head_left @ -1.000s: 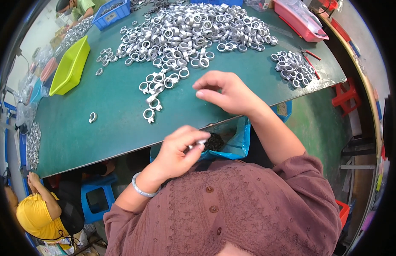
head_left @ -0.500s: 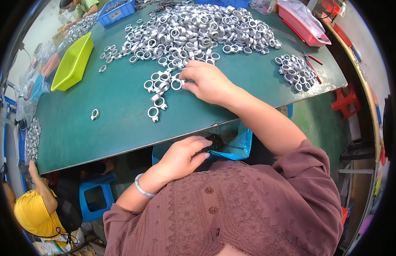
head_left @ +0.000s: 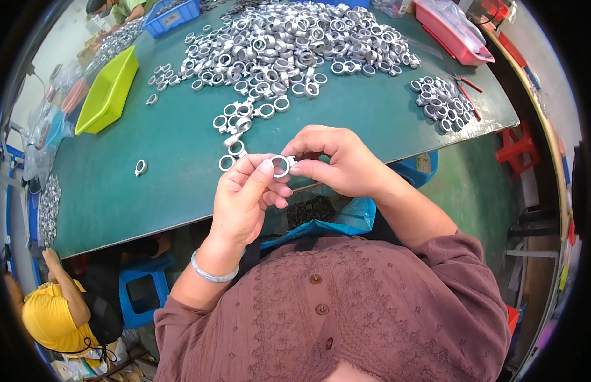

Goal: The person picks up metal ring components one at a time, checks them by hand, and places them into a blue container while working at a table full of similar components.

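A single silver ring clamp (head_left: 281, 176) is now held between both hands, above the green table (head_left: 171, 197) close to its near edge. Half a second ago the hands were well apart: the right hand (head_left: 344, 162) was at the loose ring clamps (head_left: 242, 124) that trail from the heap of ring clamps (head_left: 289, 48), while the left hand (head_left: 235, 202) was held low by the mouth of the blue bag (head_left: 348, 221). Both have since been brought together, so it may be judged that one piece has been singled out and is being handled with two hands. The left side of the band is pinched by the left thumb and fingertips, and the lug side is gripped by the right thumb and fingers. The round opening is turned upward toward the camera, with the band seen nearly face on. The lug is pointed to the right, into the right fingertips. As the band is round, the longest line is taken through the lug, running roughly left to right with a slight rise to the right. What is dark beside the lug cannot be told at this size.
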`<state>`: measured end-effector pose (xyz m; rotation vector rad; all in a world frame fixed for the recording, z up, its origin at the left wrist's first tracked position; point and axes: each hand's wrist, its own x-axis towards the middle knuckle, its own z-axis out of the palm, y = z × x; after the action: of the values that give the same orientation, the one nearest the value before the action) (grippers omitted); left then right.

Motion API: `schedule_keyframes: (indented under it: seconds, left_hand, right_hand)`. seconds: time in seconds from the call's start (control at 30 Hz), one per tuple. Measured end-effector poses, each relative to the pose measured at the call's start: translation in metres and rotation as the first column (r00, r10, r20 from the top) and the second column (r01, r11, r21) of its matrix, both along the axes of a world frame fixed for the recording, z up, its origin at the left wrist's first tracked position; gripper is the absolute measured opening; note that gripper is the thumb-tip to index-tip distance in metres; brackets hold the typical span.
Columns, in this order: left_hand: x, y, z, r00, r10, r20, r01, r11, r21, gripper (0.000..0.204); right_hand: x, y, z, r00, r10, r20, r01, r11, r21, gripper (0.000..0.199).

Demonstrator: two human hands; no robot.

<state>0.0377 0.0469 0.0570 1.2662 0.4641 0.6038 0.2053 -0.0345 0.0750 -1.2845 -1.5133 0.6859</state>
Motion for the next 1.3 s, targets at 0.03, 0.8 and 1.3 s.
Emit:
schedule_keyframes:
  seconds: [0.03, 0.8, 1.3]
  left_hand:
    - [0.0003, -0.0002, 0.0000, 1.000, -0.018, 0.012, 0.019, 0.997, -0.080, 0.017]
    - [0.0017, -0.0033, -0.0045, 0.971, -0.175, 0.161, 0.221, 0.915, -0.337, 0.018]
    - [0.0060, -0.0091, 0.0008, 0.976, -0.162, 0.149, 0.213, 0.860, -0.464, 0.015]
  right_hand:
    - [0.0006, -0.0011, -0.0019, 1.000, -0.002, 0.000, 0.002, 1.000, 0.000, 0.015]
    - [-0.0007, -0.0049, -0.0054, 0.801, -0.081, -0.594, -0.124, 0.947, -0.296, 0.021]
    - [0.0035, -0.0083, -0.0064, 0.763, -0.031, -0.645, -0.161, 0.958, -0.236, 0.021]
